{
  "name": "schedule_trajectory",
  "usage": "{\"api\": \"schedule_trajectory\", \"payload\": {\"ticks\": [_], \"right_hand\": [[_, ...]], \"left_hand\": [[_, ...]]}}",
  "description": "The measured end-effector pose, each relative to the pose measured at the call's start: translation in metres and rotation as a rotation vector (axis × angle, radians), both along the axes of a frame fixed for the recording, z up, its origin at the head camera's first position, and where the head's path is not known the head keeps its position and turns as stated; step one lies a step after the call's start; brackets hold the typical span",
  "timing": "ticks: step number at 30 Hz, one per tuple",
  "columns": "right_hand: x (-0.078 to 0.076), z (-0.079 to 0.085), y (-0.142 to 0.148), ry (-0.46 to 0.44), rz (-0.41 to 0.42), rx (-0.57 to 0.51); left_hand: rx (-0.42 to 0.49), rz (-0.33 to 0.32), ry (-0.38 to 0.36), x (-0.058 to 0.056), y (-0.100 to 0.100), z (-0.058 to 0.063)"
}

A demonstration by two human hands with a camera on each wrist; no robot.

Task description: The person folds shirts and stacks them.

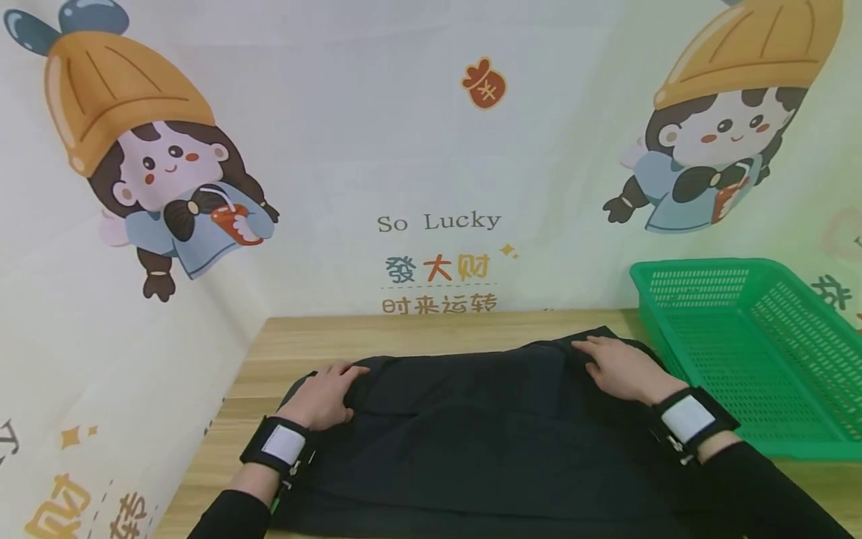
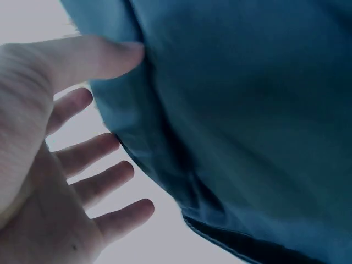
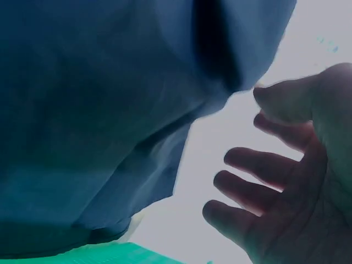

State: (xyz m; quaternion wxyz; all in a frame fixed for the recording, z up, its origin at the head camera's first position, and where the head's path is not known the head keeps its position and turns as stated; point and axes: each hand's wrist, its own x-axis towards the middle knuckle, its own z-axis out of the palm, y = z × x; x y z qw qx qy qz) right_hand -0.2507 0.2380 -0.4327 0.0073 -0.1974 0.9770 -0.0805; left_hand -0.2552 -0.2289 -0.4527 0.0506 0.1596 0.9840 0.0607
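A dark, creased, soft fabric piece lies on the light wood-grain surface, left of the green perforated plastic basket. The left hand, farther from the basket, and right hand, nearer, have fingers spread. Smoothing seems underway; next calls for evening out creases.

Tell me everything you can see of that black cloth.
The black, matte-looking fabric cloth lies spread out and wrinkled on the light wooden table, left of the green plastic basket. Long creases cross it, and its far edge is uneven; the wrist views tint it blue. The left hand and right hand are at its far corners; firm contact is unclear.
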Motion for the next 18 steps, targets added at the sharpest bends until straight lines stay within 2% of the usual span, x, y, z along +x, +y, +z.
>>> {"api": "schedule_trajectory", "payload": {"ticks": [4,8,13,16,18], "right_hand": [[-0.035,-0.012,0.006,-0.064,-0.06,0.036],[-0.057,-0.026,0.016,-0.145,-0.102,0.052],[-0.07,-0.033,0.025,-0.109,-0.105,0.037],[-0.071,-0.033,0.025,-0.052,-0.099,0.035],[-0.071,-0.03,0.024,-0.025,-0.115,0.039]], "left_hand": [[-0.024,0.015,-0.021,-0.015,-0.002,-0.013],[0.007,0.019,0.074,-0.024,-0.003,-0.028],[0.029,0.036,0.217,-0.033,-0.007,-0.041],[0.066,0.088,0.232,-0.04,-0.011,-0.042],[0.116,0.133,0.229,-0.044,-0.015,-0.038]]}}
